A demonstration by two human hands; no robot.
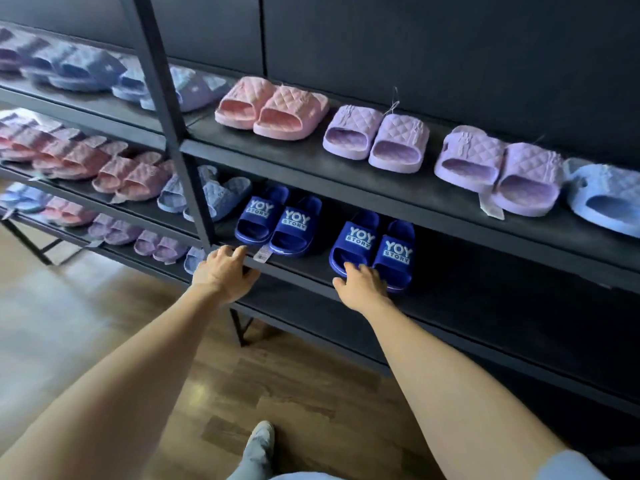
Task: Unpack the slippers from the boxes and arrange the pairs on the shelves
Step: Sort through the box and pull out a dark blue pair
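The left hand (225, 271) grips the front edge of the middle shelf (304, 271), fingers curled over the top and thumb beneath, just beside the upright post (180, 147). At its 3 o'clock, the right hand (362, 287) lays bent fingers on the near end of a dark blue slipper pair (375, 251); whether it grasps or only touches, I cannot tell. A second blue pair (277, 221) stands at that pair's 10 o'clock.

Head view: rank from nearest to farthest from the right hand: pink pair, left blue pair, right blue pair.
1. Right blue pair, touching the right hand.
2. Left blue pair, same shelf, leftward.
3. Pink pair, shelf above.
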